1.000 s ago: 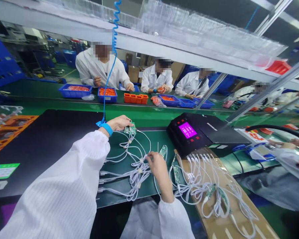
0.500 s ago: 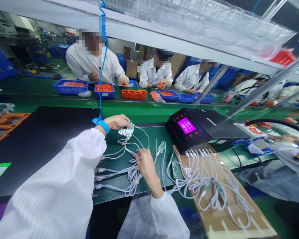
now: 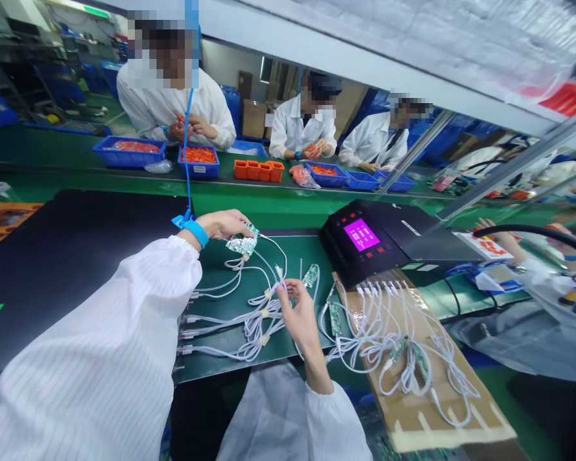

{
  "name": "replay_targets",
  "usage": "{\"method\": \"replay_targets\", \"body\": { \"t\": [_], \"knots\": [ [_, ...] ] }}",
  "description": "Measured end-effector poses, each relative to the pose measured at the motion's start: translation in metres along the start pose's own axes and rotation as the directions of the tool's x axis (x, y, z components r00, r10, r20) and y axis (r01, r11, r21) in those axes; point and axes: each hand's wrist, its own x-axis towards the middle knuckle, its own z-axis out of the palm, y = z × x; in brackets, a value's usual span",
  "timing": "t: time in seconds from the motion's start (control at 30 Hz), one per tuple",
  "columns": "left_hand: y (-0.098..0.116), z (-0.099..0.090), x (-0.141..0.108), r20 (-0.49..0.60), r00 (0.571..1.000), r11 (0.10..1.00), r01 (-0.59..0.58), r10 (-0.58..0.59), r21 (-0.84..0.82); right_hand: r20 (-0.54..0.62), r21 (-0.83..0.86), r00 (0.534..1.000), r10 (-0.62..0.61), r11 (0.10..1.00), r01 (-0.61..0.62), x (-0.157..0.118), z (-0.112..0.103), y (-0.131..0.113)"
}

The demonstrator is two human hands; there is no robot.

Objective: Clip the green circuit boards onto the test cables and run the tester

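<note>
Cool light across white sleeves [image 3: 91, 346], a magenta screen [image 3: 361, 235] aglow, sheen on clear plastic [image 3: 461, 45] overhead, frame edges stretched and blurred

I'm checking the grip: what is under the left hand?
Green circuit boards show below the left hand, a white cable running from one. Board parts behind that hand are covered, so the exact grip cannot be seen.

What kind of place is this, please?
Probably a factory assembly floor: people in white coats line a long bench with blue bins of orange parts, near green circuit boards and white cables.
</note>
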Motion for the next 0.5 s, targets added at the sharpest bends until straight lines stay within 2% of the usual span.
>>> {"method": "replay_targets", "body": {
  "t": [0.1,0.23,0.4,0.5],
  "knots": [
    [-0.001,-0.001,0.002,0.004,1.000,1.000,-0.001,0.001,-0.007,0.047,0.056,0.999,0.027,0.998,-0.029,-0.003,-0.004,-0.002],
    [-0.001,-0.001,0.001,0.000,1.000,1.000,0.002,-0.002,-0.004,0.092,-0.038,0.995,0.024,0.999,-0.020,-0.002,-0.001,-0.005],
    [0.002,-0.001,-0.003,-0.023,1.000,1.000,0.002,-0.002,0.025,0.012,-0.326,1.000,-0.019,0.945,0.022,0.007,0.001,0.004],
    [0.002,-0.001,-0.002,-0.013,1.000,0.999,0.003,-0.003,0.032,-0.058,-0.361,0.997,-0.058,0.932,0.034,0.006,0.000,0.003]
  ]
}}
